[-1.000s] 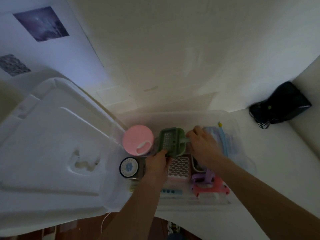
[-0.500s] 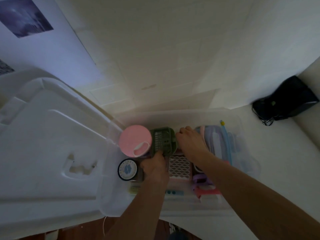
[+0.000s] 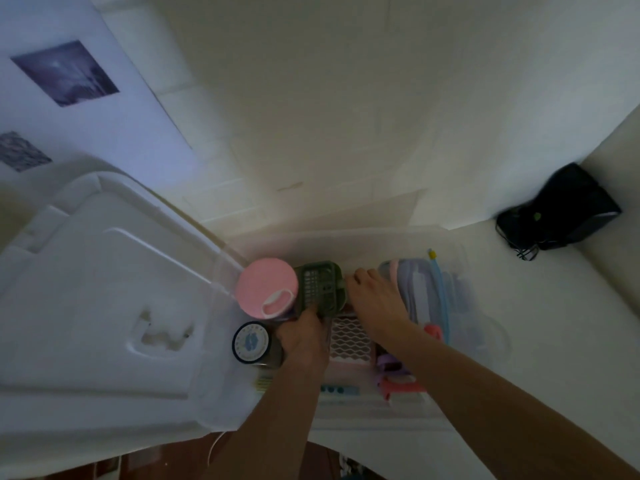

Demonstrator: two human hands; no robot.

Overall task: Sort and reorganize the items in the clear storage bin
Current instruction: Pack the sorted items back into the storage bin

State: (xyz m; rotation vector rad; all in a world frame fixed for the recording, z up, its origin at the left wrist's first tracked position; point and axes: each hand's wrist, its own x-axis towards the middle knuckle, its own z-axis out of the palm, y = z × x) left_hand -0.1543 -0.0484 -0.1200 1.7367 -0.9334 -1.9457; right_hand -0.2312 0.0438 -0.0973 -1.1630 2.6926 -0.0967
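Against a pale wall with two dark pictures [image 3: 65, 72] at ten o'clock, the clear storage bin [image 3: 485, 344] sits on a white surface [image 3: 571, 341]. Its lid [image 3: 97, 289] lies at nine o'clock, a black bag [image 3: 561, 209] at two. Inside, the left hand [image 3: 304, 337] and right hand [image 3: 377, 299] both grip a green container [image 3: 320, 287] beside a pink lid [image 3: 266, 285].

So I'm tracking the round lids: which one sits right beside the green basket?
The pink lid, touching the green basket. The dark-rimmed lid sits nearer the camera, apart from it.
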